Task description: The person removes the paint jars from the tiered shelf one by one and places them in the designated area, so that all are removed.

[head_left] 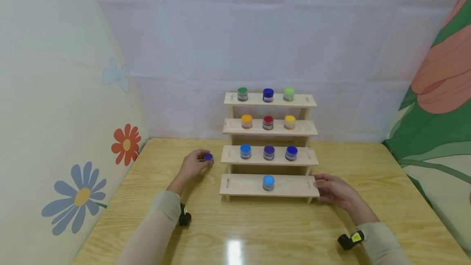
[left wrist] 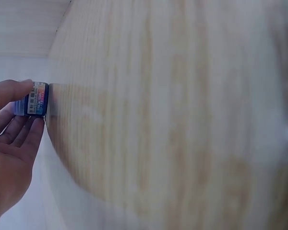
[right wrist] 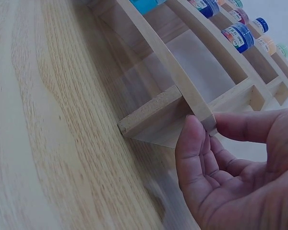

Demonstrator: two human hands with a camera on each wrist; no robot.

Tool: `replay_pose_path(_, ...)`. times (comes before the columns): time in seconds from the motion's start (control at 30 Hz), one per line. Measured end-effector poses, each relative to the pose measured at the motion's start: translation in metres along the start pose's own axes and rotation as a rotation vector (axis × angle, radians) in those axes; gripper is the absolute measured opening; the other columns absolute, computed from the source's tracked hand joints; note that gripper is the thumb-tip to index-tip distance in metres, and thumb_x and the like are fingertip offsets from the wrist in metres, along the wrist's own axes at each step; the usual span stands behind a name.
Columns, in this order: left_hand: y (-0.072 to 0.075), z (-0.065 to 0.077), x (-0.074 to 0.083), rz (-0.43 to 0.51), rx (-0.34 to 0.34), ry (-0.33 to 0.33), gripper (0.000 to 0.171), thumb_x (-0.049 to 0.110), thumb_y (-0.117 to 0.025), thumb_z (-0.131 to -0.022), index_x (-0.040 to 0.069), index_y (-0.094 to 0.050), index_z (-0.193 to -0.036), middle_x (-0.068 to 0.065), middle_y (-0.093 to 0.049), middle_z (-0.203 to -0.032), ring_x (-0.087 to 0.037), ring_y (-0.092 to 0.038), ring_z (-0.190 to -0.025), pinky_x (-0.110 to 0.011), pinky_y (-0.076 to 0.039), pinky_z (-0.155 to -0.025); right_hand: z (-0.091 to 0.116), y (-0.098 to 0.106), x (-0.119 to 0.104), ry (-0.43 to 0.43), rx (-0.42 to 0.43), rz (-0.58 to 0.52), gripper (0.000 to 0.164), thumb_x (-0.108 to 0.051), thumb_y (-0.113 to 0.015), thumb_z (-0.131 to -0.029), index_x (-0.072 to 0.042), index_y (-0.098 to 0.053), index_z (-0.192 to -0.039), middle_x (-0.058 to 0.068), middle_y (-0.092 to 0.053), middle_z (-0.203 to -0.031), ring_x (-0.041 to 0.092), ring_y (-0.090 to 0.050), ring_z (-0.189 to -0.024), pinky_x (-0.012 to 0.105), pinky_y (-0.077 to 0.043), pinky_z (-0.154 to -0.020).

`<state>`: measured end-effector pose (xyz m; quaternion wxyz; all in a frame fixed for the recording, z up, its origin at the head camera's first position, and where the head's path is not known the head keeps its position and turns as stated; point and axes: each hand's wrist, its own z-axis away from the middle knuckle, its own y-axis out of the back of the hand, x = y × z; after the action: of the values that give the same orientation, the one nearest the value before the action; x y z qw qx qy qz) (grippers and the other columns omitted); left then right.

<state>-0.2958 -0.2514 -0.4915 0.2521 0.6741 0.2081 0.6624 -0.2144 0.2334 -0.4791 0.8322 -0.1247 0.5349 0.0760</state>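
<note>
Setting: a light wood tabletop (head_left: 257, 232) stands in front of you, with a white sheet behind it and flower-print cloth on both sides.
Rack: a four-step wooden rack (head_left: 268, 150) stands at the middle back of the tabletop, its steps rising away from you.
Top step: three small jars with dark green, dark blue and light green lids.
Second step: three jars with orange, red and yellow lids.
Third step: three jars with blue, purple and deep blue lids.
Bottom step: one light blue jar (head_left: 268, 183) alone at its middle.
Left hand: your left hand (head_left: 192, 165) is on the tabletop just left of the rack, level with the third step. Thumb and fingers pinch a small purple jar (head_left: 208, 158); the left wrist view shows its printed label between thumb and fingertips (left wrist: 34, 98).
Purple jar position: at the tabletop, close beside the left end of the rack; contact with the rack cannot be told.
Right hand: your right hand (head_left: 336, 193) is at the right end of the bottom step. In the right wrist view your thumb (right wrist: 192, 143) and forefinger lightly pinch the corner of that step's front strip, the other fingers loosely curled.
Wrists: a small black device sits on each of your sleeves.
</note>
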Motion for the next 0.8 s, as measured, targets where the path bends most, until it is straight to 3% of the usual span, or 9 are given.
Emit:
replay_pose_path(0.43, 0.011, 0.015, 0.014, 0.049, 0.029, -0.040, 0.055, 0.015, -0.070, -0.096, 0.001, -0.049, -0.146, -0.025, -0.048, -0.146, -0.046, -0.052, -0.129, -0.053, -0.051, -0.104, 0.001, -0.001, -0.001, -0.009, 0.005, 0.011, 0.063, -0.011, -0.059, -0.100, 0.010, -0.027, -0.150, 0.000, -0.070, -0.097, 0.012, -0.068, -0.085, 0.024, -0.060, -0.067)
replay_pose_path(0.8, 0.017, 0.050, 0.049, 0.074, 0.080, -0.198, 0.047, 0.010, -0.072, -0.094, 0.001, -0.057, -0.138, -0.021, -0.057, -0.136, -0.040, -0.057, -0.123, -0.053, -0.050, -0.106, 0.001, -0.001, -0.001, -0.006, 0.002, 0.009, 0.061, -0.010, -0.058, -0.100, 0.010, -0.028, -0.149, 0.001, -0.070, -0.097, 0.012, -0.067, -0.085, 0.025, -0.060, -0.067)
